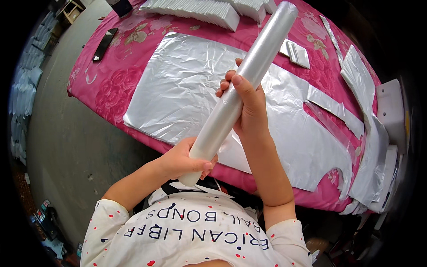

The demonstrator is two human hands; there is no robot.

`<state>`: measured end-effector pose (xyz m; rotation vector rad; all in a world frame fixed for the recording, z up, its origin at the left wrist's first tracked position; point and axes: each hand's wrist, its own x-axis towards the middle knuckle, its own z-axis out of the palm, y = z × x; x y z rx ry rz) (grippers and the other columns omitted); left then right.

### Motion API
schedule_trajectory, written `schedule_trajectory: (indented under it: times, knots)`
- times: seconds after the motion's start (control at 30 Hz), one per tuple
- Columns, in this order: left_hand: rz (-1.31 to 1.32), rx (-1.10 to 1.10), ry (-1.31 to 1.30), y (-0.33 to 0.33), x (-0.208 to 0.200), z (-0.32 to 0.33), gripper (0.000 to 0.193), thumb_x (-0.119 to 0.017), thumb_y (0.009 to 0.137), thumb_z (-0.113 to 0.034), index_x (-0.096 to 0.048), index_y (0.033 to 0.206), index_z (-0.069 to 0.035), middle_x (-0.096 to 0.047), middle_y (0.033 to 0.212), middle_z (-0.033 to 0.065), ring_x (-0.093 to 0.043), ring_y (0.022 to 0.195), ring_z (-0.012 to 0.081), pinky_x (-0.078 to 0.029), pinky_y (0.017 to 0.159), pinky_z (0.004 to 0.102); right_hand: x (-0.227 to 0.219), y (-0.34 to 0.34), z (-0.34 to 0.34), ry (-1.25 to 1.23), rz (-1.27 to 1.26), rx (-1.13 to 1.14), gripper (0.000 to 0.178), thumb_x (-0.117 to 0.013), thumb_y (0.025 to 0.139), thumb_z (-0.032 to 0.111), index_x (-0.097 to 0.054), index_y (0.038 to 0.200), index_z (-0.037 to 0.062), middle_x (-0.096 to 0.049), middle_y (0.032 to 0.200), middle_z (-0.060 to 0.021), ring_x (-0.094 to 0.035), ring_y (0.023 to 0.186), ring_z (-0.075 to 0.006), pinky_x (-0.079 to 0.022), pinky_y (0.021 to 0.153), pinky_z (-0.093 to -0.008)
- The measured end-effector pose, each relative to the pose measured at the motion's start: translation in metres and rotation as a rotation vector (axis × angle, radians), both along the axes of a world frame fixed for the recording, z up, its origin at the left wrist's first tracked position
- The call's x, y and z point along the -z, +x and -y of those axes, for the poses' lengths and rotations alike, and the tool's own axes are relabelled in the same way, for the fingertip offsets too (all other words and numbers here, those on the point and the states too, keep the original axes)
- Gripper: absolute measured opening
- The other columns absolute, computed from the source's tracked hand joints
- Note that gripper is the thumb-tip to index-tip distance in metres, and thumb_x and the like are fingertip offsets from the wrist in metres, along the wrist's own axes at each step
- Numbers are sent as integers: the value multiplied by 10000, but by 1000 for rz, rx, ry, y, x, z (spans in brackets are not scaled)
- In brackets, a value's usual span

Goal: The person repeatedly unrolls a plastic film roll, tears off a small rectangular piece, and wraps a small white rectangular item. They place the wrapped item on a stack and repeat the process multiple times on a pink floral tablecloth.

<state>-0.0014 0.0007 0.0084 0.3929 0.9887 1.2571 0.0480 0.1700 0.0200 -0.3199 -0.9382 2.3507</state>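
A long roll of translucent whitish plastic film [262, 50] slants across the view, its far end up to the right. Near its lower end my left hand [183, 159] is closed around it, thumb on top. Further up, my right hand [247, 100] wraps the middle of the roll, fingers showing on its left side. Beneath the roll, a stack of flat silvery-white plastic bags [178, 84] lies on the table. The bags to the right have handle-shaped cutouts, and some of their strips hang loose.
A pink floral cloth [118, 95] covers the table. Folded white packs [195, 11] line its far edge, with a smaller folded bundle [296, 53] nearer. A black phone-like object [105, 44] lies at left. White containers [391, 113] stand at the right edge. Bagged goods [24, 89] are piled far left.
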Motion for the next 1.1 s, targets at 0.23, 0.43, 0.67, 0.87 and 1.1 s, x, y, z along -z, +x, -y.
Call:
schedule_trajectory:
  times: [0.23,0.43,0.67,0.87,1.1]
  knots:
    - [23,87,-30,8,15,-16,573,-696,773,-367,-473,1171,-20,-566,852,68,-564,709,126,-481,626,266,14,26,-8,-28,150,148,534,-678,783,148,-363,1192,15,-529,878,-63,-563,762,-136,-511,695,-297]
    - [-843,-119,-41,21,31,-30,504,-500,910,-394,-453,1212,7,-571,900,96,-557,839,160,-455,738,278,45,27,4,90,247,246,423,-700,777,136,-420,1070,15,-537,890,-74,-576,769,-153,-501,690,-293]
    - [-52,203,-278,-3,39,20,486,-599,844,-444,-532,1079,-24,-569,796,61,-553,646,143,-488,591,285,52,56,-96,-26,251,297,405,-658,823,169,-446,1135,20,-567,901,-78,-582,804,-166,-498,724,-288]
    - [-57,217,-284,-7,54,60,606,-698,742,-479,-521,1086,-11,-571,761,67,-568,615,139,-490,560,283,55,92,-142,184,552,222,300,-620,859,258,-558,1044,30,-596,896,-41,-546,767,-94,-450,682,-222]
    - [40,299,-274,-12,49,62,654,-735,732,-365,-475,1216,-10,-564,792,60,-553,637,121,-485,601,266,50,93,-133,461,746,-168,282,-563,890,303,-626,1008,55,-597,814,11,-493,648,-36,-387,592,-180]
